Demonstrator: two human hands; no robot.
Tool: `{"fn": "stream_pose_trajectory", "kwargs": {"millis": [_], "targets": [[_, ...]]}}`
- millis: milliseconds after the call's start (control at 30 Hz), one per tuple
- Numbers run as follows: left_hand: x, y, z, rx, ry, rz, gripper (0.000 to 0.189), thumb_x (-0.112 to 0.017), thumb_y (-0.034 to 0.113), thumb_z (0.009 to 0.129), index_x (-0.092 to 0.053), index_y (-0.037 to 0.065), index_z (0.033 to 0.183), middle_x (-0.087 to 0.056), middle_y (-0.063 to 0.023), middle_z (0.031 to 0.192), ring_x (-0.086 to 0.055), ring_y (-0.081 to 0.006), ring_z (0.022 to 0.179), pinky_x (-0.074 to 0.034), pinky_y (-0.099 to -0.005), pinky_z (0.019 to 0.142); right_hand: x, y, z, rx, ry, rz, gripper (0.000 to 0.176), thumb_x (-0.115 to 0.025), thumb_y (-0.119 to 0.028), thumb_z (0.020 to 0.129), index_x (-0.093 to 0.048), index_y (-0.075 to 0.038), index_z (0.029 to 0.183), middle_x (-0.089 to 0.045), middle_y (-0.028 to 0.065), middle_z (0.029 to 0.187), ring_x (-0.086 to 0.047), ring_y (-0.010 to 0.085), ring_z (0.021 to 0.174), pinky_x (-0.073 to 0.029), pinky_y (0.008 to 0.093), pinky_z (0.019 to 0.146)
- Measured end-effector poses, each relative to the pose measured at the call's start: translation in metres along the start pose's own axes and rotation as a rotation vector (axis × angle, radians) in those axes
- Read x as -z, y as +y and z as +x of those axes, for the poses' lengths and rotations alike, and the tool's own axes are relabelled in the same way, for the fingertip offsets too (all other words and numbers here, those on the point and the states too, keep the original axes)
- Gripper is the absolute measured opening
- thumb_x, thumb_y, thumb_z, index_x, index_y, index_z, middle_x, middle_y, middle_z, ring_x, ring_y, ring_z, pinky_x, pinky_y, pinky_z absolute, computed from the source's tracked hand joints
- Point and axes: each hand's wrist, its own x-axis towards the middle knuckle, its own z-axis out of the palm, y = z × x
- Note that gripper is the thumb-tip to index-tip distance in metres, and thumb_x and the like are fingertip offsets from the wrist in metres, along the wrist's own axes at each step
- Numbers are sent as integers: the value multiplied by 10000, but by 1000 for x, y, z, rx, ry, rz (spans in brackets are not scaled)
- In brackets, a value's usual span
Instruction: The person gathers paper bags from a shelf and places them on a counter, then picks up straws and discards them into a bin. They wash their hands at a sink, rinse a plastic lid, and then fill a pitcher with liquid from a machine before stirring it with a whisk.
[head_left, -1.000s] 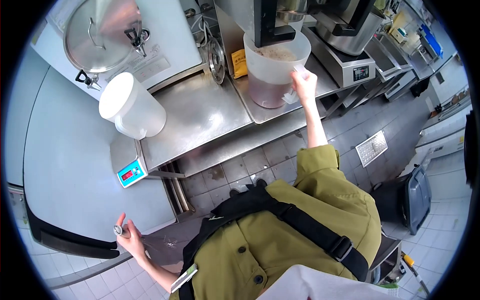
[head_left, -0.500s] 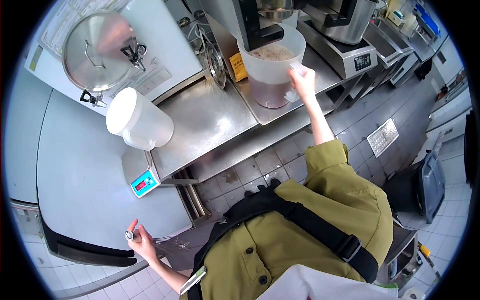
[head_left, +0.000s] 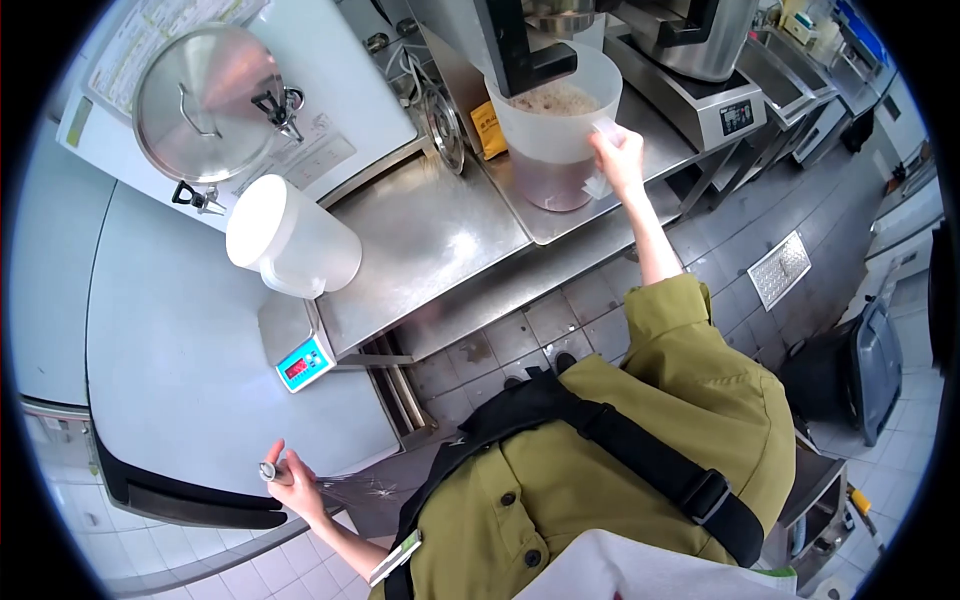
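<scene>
My left hand (head_left: 294,484), low at the left, is closed round the metal handle of a whisk (head_left: 368,489), whose wires point toward my apron. My right hand (head_left: 619,158) grips the handle of a large translucent pitcher (head_left: 553,140) that stands upright on the steel counter. Foamy, pale brownish contents show in its top, with pinkish liquid below. A second translucent pitcher (head_left: 305,245) with a white top stands at the left beside a digital scale (head_left: 305,362) with a red display.
A steel dispenser (head_left: 208,100) with taps is at the upper left. An induction cooker (head_left: 705,110) with a pot stands right of the held pitcher. A yellow packet (head_left: 489,130) and a round lid (head_left: 444,130) lean behind the steel counter (head_left: 430,225).
The whole view has shifted slightly, so the counter objects appear a little to the right. Both hands keep their holds on the whisk and the pitcher handle.
</scene>
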Motion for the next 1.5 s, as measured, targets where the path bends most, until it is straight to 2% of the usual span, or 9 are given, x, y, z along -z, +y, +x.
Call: {"fn": "stream_pose_trajectory", "kwargs": {"millis": [400,900,1000,1100,1500], "targets": [[-3,-9,-4,7,7,-33,164,-490,59,818,-492,-16,964,-371,18,456,-303,-28,367,-210,-184,347,3,-7,-2,-3,-61,48,185,-547,-145,642,-547,38,620,-483,16,474,-453,81,433,-360,244,422],[3,-20,-17,-5,57,-40,173,-487,52,821,-487,-25,976,-353,25,459,-305,-29,374,-223,-185,349,-3,4,-4,66,56,108,179,-600,-154,661,-566,22,665,-487,-6,496,-433,61,435,-343,221,415],[7,-28,-23,12,94,-62,175,-486,52,821,-488,-26,978,-352,23,457,-306,-30,374,-226,-185,350,-3,3,-3,41,39,108,178,-601,-154,664,-559,18,647,-482,-11,496,-426,54,432,-335,218,408],[10,-37,-28,13,115,-62,178,-484,55,822,-487,-27,980,-354,20,455,-305,-31,372,-228,-185,350,-4,1,-4,76,35,132,159,-595,-132,709,-518,-31,613,-447,-28,480,-381,42,390,-286,195,373],[14,-37,-44,55,151,6,194,-481,73,828,-483,-31,991,-345,20,454,-292,-36,382,-232,-194,371,-5,3,-5,86,40,102,159,-590,-139,713,-522,-23,627,-448,-22,477,-383,48,385,-290,200,368]]}}
